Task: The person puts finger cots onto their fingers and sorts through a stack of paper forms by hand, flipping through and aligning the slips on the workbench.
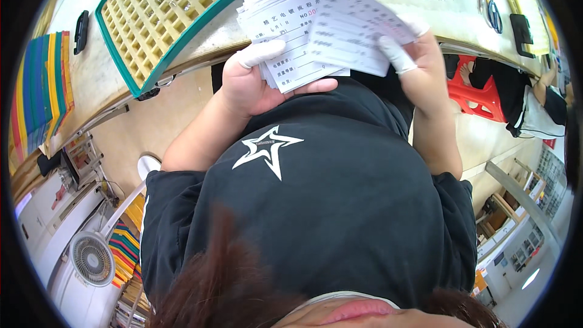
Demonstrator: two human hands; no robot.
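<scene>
Paper slips [303, 30] sit between left hand [249, 82] and right hand [419, 61]; grid tray [164, 12] on workbench [91, 85] lies left.

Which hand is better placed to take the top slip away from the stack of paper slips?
Probably the right hand: its fingertips pinch the top slip, which is partly lifted. The left hand is occupied gripping the stack of slips, thumb pressed on its face.
</scene>
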